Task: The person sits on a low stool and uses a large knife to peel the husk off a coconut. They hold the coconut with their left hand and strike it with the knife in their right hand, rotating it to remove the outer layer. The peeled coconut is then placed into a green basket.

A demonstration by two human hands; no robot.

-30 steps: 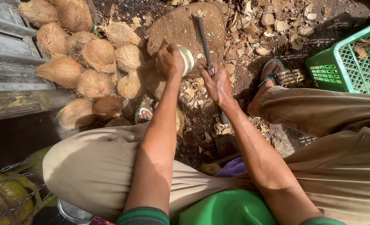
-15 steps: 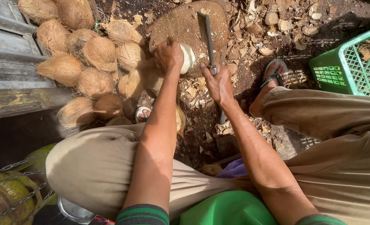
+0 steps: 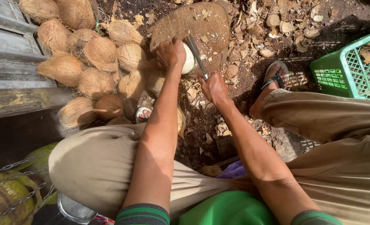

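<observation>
My left hand (image 3: pixel 170 53) is wrapped tight around a coconut (image 3: pixel 188 59), holding it down on the round wooden chopping block (image 3: pixel 210 29). The white peeled side of the coconut peeks out past my fingers. My right hand (image 3: pixel 213 86) is closed in a fist on the handle of a long knife (image 3: pixel 195 54) — its blade lies right against the white part of the coconut.

A second ago the blade sat a bit off to the side, on the block. Now it has come in and touches the nut, and my left hand has slid a little lower — so I think one more slice of shell is being cut away.

To the left lies a pile of brown hairy coconuts (image 3: pixel 97 54). Bits of husk (image 3: pixel 272 21) are all over the dirt. A green plastic basket (image 3: pixel 339 68) sits at the right, well apart from the block. My foot in a sandal (image 3: pixel 276 77) is near it.
</observation>
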